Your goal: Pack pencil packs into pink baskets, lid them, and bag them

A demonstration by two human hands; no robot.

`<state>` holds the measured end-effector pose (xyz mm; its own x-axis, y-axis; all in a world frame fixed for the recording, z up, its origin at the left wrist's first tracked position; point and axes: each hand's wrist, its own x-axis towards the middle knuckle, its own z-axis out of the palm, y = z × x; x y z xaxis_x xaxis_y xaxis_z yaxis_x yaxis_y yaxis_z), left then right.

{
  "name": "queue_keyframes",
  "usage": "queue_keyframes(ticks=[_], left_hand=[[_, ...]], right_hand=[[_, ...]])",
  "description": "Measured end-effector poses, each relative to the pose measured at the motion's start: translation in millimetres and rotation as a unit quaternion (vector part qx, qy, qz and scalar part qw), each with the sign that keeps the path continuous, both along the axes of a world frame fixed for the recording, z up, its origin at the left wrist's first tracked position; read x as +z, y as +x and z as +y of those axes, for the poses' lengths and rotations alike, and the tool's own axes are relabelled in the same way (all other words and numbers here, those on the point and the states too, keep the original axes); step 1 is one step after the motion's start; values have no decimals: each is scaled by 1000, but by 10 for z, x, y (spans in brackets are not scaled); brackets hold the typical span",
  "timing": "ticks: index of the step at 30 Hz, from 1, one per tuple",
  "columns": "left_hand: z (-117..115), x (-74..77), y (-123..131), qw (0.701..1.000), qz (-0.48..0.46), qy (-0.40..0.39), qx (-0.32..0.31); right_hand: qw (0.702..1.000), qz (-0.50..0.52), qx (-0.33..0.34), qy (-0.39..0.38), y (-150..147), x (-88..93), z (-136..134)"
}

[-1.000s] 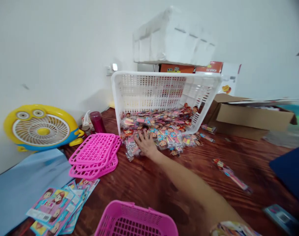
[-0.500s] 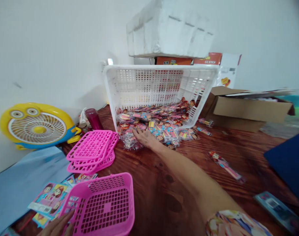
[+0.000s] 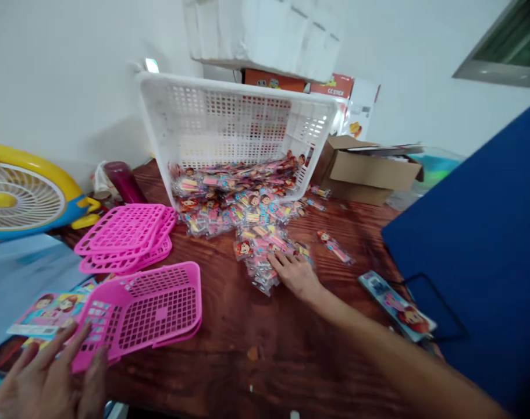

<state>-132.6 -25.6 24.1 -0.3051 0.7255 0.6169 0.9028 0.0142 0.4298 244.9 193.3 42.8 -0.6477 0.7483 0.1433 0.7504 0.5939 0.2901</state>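
Observation:
My right hand lies with its fingers stretched over a small heap of clear-wrapped packets on the table, palm down. These packets carry pink and yellow pieces and cartoon-figure prints. Behind them, more packets spill from a white plastic crate tipped on its side. My left hand is at the lower left, fingers spread, at the near left edge of a pink mesh basket. Whether it touches the basket is unclear. Printed cards lie left of that basket.
Pink perforated lids are stacked behind the basket, near a yellow fan and a dark red bottle. At right are a single packet, a flat printed pack, a cardboard box and a blue panel.
My right hand has drawn a batch of packets out from the crate's mouth toward me. My left hand shows more fully, its fingers spread. The view has turned right and downward.

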Motion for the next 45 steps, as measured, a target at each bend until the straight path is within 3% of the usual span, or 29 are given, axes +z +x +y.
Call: queue_keyframes(ticks=[2,5,7,10,12,15,17,20,23,26,30,33,37,39,41,45], left_hand=[[-61,85,411,999,7,24,-23],[-68,55,1082,988,14,-17,-150],[47,-12,1452,970,-3,-63,-235],[393,-73,1780,965,-34,-83,-246],[666,-84,1885,969,-26,-83,-230],[967,-122,2005,976,41,-138,-163],[1049,-186,2079,969,101,-182,-132],[1085,-307,2120,953,171,-204,-142],[1223,-372,2065,944,197,-199,-174],[1507,-343,2019,939,190,-211,-195],[1731,-248,2029,943,181,-205,-190],[1562,-229,2036,937,197,-186,-221],[1044,-282,2099,910,213,-200,-294],[794,-309,2133,900,207,-219,-314],[620,-328,2105,899,197,-231,-317],[532,-313,1788,894,136,-258,-341]], right_hand=[[999,35,-40,11,1,-115,-216],[988,106,-115,10,-208,-269,-577],[978,148,-147,-17,-373,-285,-849],[968,212,-114,-67,-448,-140,-1159],[961,252,-88,-76,-359,-4,-1178],[944,300,-122,-61,-159,56,-906],[942,296,-130,-88,-57,-48,-657],[953,241,-116,-143,64,-317,-439],[956,204,-165,-128,247,-520,-461],[957,172,-214,-96,490,-577,-601],[968,146,-167,-116,811,-541,-873],[966,150,-153,-147,1038,-478,-1060],[947,203,-215,-123,1085,-337,-1038],[940,235,-215,-123,912,-311,-949],[943,238,-174,-156,648,-359,-914],[955,212,-153,-137,185,-560,-1205]])
